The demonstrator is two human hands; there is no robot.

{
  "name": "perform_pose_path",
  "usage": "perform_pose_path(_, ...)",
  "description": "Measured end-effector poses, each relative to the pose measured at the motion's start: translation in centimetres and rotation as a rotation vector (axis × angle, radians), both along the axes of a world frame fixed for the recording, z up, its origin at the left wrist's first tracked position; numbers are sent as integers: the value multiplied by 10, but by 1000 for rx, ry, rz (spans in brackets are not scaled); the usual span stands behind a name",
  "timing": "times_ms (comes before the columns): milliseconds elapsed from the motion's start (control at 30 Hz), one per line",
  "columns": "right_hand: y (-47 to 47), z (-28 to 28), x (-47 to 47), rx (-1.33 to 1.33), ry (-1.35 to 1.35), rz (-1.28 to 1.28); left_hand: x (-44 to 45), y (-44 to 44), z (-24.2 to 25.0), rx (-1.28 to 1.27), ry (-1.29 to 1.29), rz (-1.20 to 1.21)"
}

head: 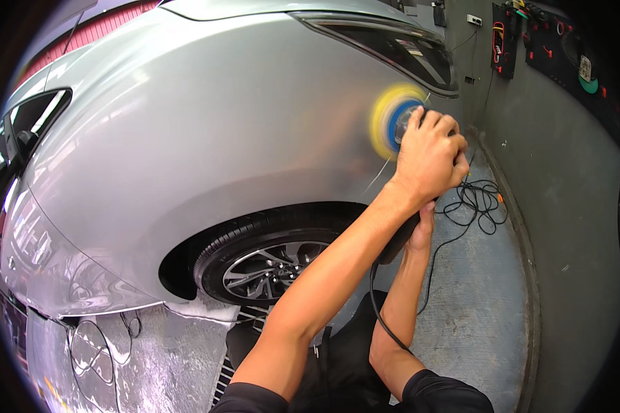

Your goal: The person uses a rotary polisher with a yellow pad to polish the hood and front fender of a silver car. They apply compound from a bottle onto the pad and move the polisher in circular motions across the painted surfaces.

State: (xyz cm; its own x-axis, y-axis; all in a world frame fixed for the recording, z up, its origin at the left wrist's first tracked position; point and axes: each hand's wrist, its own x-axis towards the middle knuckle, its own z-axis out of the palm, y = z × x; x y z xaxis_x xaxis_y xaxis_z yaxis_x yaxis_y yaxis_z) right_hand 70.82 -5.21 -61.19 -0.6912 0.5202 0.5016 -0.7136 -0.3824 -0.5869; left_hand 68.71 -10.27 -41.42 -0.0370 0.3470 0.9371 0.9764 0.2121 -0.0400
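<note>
My left hand (431, 149) grips the head of a corded car polisher (404, 124) from above. Its yellow foam pad (382, 116) is blurred, lying against the silver rear fender (268, 118) of a car. A blue backing plate shows behind the pad. Lower down, my right hand (422, 229) is wrapped around the polisher's dark body, partly hidden by my left forearm. The rear side window (392, 49) is just above the pad. Below the fender sits the rear wheel (268, 268), partly covered by my left arm. A thin pale line crosses the paint under the pad.
The black power cord (429, 279) runs past my right forearm to a coil (478, 201) on the concrete floor (475, 310). A grey wall (558, 232) stands close on the right, with a black tool panel (563, 51). More cable (90, 356) lies at lower left near a floor grate (225, 377).
</note>
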Motion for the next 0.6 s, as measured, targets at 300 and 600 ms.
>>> perform_pose_path(300, -14, -113, -1, -30, -40, 180, 20, -21, -67, -80, -89, 22)
perform_pose_path(600, -83, -149, -5, 59, -225, 248, 40, -104, -95, -59, -90, 48)
